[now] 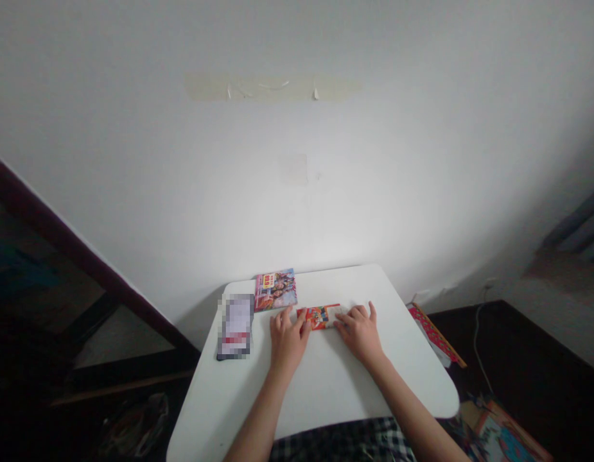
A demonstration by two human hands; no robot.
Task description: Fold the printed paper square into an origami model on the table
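1 red/white paper strip (320, 316) w/ a colourful pic, on 1 white table (330, 391) btwn 2 hands. Left hand (289, 335) & right hand (358, 332) touch its ends, fingers part-curled; can't tell if pinching. Also 1 pink leaflet (276, 290), 1 blurred-out phone (235, 326).

Pale, cool light is brightest on the wall (325, 224) directly behind the table (340, 285) and on the table's white top; its source is out of view; the wall greys higher above the table and far to its right; the floor (513, 327) right of the table sinks to near-black, while the area left of it, past a slanting dark frame (92, 247), is murky; a soft shadow falls on the wall just left of the table; on the table, coarse pixelation masks a flat item (235, 327); the hands (289, 337) look fairly clear, but small print on the red packet (318, 317) between them is too soft to read.
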